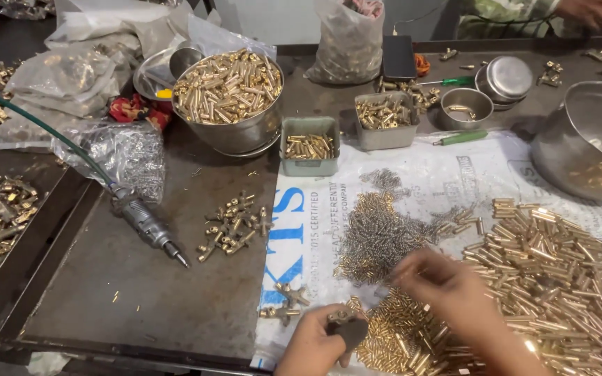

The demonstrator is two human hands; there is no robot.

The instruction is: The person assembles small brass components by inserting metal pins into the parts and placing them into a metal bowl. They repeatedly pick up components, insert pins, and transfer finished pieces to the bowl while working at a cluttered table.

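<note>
My left hand (pixel 313 342), at the bottom centre of the frame, is clenched around a small brass fitting (pixel 343 319) with a dark part beneath it. My right hand (pixel 447 289), lower right of centre, is blurred; its fingers seem pinched at the edge of the heap of fine springs (pixel 377 237) on the printed white sheet (pixel 447 174), though I cannot tell whether they hold one. I judge this the assembly step: a small piece is being fetched to go into the fitting. The next move calls for a single spring, not a tangle, brought squarely to the fitting's opening. Short brass pins (pixel 402 331) lie just below my hands, brass tubes (pixel 559 271) to the right, and the air-driven tool (pixel 144 223) rests on the dark tray (pixel 127 292) at left.
</note>
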